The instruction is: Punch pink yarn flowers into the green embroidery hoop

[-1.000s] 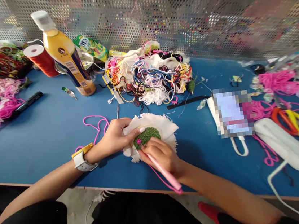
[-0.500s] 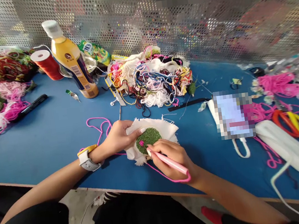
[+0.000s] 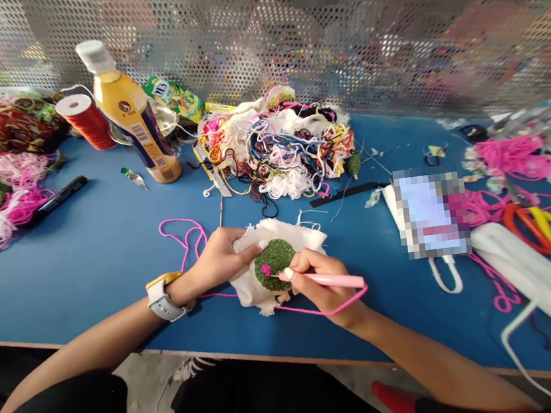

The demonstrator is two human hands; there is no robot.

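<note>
My left hand (image 3: 224,261) grips the left edge of a white frayed cloth (image 3: 249,290), thumb on top and the other fingers hidden beneath. A round patch of green loops (image 3: 281,256) fills the cloth's middle, with a small pink tuft (image 3: 266,270) at its left. My right hand (image 3: 322,284) is closed round a pink punch needle (image 3: 332,280), whose thin metal tip points left beside the tuft. Pink yarn (image 3: 313,312) loops from the tool's back end down to the cloth. More pink yarn (image 3: 181,235) lies left of the cloth.
Behind the cloth lies a heap of mixed yarn scraps (image 3: 292,144) and a cutter (image 3: 211,167). A juice bottle (image 3: 131,117) and a red thread spool (image 3: 87,122) stand back left. To the right are a phone (image 3: 429,211), scissors (image 3: 544,230) and a white power bank (image 3: 535,272).
The punch needle has swung from a downward slant to nearly level, its metal tip now showing by the pink tuft. My right hand turned with it; the cloth tilted slightly.
</note>
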